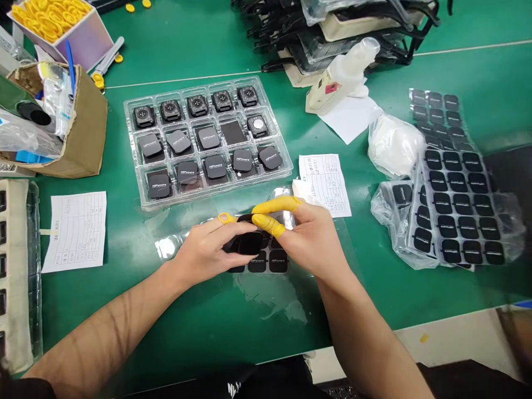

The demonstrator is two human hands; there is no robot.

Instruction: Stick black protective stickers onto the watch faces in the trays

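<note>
My left hand [211, 241], a yellow finger cot on its index finger, grips a smartwatch [250, 244] with a glossy black screen. The thumb and forefinger of my right hand [305, 230], both in yellow cots, pinch together at the watch's upper edge. Whether a thin film lies between them I cannot tell. Under both hands rests a clear sheet of square black HiFuture stickers [278, 261], partly covered by the fingers. Just beyond, a clear compartment tray [146, 204] holds several smartwatches, some back up, others with HiFuture squares on them, and one with a plain dark face.
More sticker sheets [462, 205] lie in plastic at the right, beside a white wad [395, 145]. A plastic bottle [332, 86] and stacked black trays [303, 47] stand behind. To the left are a cardboard box [89, 130], a paper form [77, 230] and a box of yellow finger cots [85, 39].
</note>
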